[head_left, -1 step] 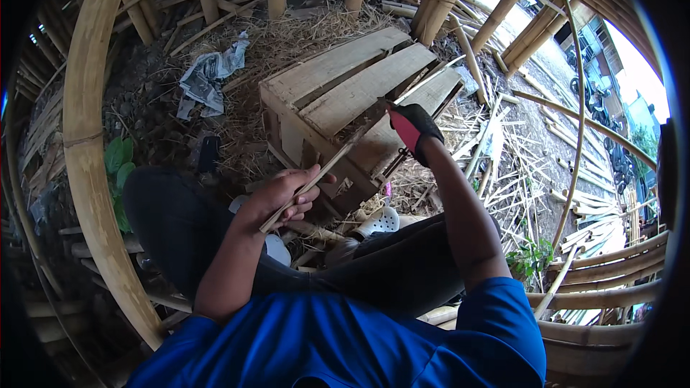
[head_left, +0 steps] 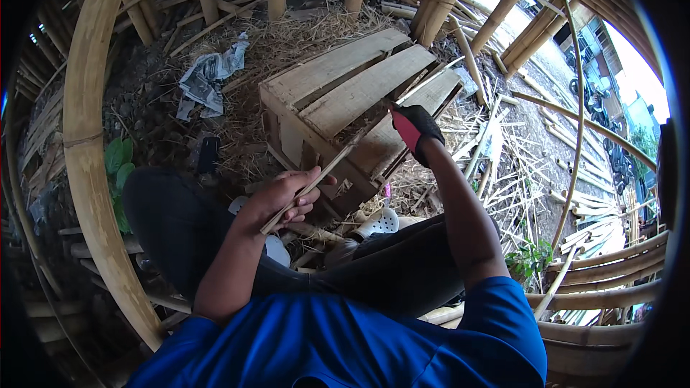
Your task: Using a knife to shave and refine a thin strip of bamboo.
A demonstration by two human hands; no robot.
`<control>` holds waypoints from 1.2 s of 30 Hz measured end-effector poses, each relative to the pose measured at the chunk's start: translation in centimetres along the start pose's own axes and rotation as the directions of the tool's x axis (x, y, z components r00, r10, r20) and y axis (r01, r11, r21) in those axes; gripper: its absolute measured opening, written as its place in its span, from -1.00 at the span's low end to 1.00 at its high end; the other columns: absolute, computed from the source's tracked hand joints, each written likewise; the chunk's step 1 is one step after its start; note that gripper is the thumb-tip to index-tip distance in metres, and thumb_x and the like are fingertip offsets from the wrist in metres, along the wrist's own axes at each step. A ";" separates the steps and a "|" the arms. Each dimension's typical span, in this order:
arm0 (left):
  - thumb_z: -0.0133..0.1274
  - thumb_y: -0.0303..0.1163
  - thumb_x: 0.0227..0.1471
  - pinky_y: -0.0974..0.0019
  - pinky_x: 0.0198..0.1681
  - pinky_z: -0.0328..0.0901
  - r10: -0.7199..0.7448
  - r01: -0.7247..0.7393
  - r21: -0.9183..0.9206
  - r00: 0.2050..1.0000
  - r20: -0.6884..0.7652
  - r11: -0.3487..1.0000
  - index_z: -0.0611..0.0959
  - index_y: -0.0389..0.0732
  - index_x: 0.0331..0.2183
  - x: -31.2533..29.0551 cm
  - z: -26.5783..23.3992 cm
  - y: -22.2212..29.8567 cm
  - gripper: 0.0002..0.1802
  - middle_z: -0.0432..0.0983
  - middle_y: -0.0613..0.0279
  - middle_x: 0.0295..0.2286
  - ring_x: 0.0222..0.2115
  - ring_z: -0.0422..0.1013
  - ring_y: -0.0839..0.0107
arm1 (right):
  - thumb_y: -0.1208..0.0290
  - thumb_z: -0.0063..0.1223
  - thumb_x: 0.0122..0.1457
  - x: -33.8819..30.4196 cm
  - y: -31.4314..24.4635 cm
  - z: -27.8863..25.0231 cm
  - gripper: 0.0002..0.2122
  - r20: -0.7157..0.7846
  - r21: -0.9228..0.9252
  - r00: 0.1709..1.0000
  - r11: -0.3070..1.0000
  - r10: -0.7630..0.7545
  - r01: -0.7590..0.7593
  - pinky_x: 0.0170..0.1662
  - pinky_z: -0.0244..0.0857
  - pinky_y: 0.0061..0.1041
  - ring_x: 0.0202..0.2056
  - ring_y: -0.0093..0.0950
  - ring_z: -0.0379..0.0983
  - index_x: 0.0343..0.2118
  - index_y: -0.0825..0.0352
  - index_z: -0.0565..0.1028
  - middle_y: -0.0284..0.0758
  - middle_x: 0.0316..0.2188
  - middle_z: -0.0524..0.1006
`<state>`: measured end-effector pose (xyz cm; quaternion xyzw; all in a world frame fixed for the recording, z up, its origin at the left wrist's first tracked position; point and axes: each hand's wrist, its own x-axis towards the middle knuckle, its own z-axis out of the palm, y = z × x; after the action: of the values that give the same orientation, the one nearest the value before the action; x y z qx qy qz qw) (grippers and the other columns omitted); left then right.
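While the person sits with knees drawn up, the left hand [head_left: 287, 197] has its grip clamped on the near end of a thin bamboo strip [head_left: 332, 165], which runs up and to the right toward the gloved right hand [head_left: 415, 129]. That right hand, in a black and red glove, has its grip shut at the strip's far end; whether it holds a blade there or only the strip cannot be told. The strip hangs in the air between the two hands, above the near corner of a wooden crate [head_left: 345, 93] that stands on the ground just ahead of the knees.

Judging by the look of it, the work on this strip is under way rather than finished: the strip is whole and in both hands, and nothing shows it laid aside. Many loose bamboo slivers [head_left: 517, 165] lie scattered on the ground to the right, though which are finished pieces is unclear.

Around the person, a thick curved bamboo pole [head_left: 86, 151] arcs down the left side, a crumpled grey cloth [head_left: 208, 79] lies on straw beyond the crate, and a white perforated shoe [head_left: 377, 223] rests near the knees. The crate sits close under the strip
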<state>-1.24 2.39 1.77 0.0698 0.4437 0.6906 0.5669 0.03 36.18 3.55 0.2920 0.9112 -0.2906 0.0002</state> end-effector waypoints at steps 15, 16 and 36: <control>-0.16 -0.03 0.42 0.56 -0.81 0.05 -0.010 0.011 0.050 0.999 -0.033 0.999 0.54 -0.29 -0.03 -0.7 -0.5 -0.1 -0.52 0.16 0.50 -0.71 -0.83 0.11 0.70 | -0.19 -0.15 0.31 -2.2 -1.8 1.2 -0.39 0.079 -0.041 0.996 0.998 -0.045 0.048 -0.03 0.39 -0.23 -0.14 -0.05 0.62 -0.26 0.38 0.66 0.07 -0.28 0.64; -0.16 -0.03 0.42 0.56 -0.81 0.05 -0.010 0.011 0.049 1.000 -0.024 0.999 0.54 -0.29 -0.03 -0.4 -0.1 -0.2 -0.52 0.16 0.50 -0.71 -0.83 0.11 0.70 | -0.17 -0.13 0.30 -1.1 -0.5 0.5 -0.41 -0.026 -0.109 0.999 0.994 -0.028 0.025 -0.05 0.40 -0.21 -0.15 -0.05 0.62 -0.28 0.37 0.66 0.04 -0.29 0.64; -0.10 -0.02 0.40 0.57 -0.82 0.06 -0.008 0.006 0.065 1.000 0.025 0.998 0.49 -0.16 -0.24 0.0 0.1 -0.5 -0.62 0.21 0.48 -0.72 -0.86 0.12 0.70 | -0.15 -0.11 0.27 -2.1 -0.8 1.7 -0.44 0.111 -0.287 0.972 0.930 -0.206 0.230 -0.08 0.41 -0.13 -0.17 0.00 0.60 -0.24 0.34 0.65 0.02 -0.30 0.64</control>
<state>-0.83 2.40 1.45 0.0952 0.4591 0.6729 0.5721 1.09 33.61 2.94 0.1740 0.9706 -0.1594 0.0481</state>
